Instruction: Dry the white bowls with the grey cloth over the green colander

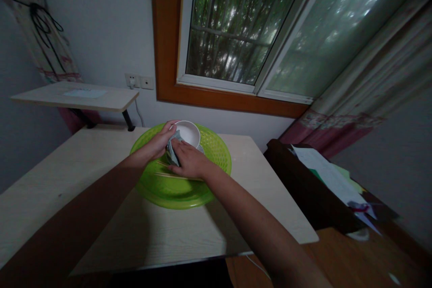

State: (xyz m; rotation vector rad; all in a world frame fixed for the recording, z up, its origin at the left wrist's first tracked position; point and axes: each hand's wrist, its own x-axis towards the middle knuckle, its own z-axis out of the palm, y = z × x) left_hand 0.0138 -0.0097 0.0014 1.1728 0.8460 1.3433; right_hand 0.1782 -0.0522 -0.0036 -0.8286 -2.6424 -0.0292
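A white bowl (pixel 188 132) is tilted over a round green plastic basket (pixel 221 148). My left hand (pixel 159 141) is closed on the bowl's left rim. Pressed to the bowl's near side is a grey-blue cloth (pixel 174 140), held under the fingers of my right hand (pixel 189 159). Wooden chopsticks (pixel 165 174) lie in the basket below my hands, partly covered by the right one. A pale edge of something else shows just under the bowl, too hidden to name.
The basket stands on a light wooden table (pixel 111 229). A raised shelf (pixel 111 99) with a paper on it is at the left. Behind are the wall and a window (pixel 236 31). Right of the table, papers (pixel 327 175) lie on a dark piece of furniture.
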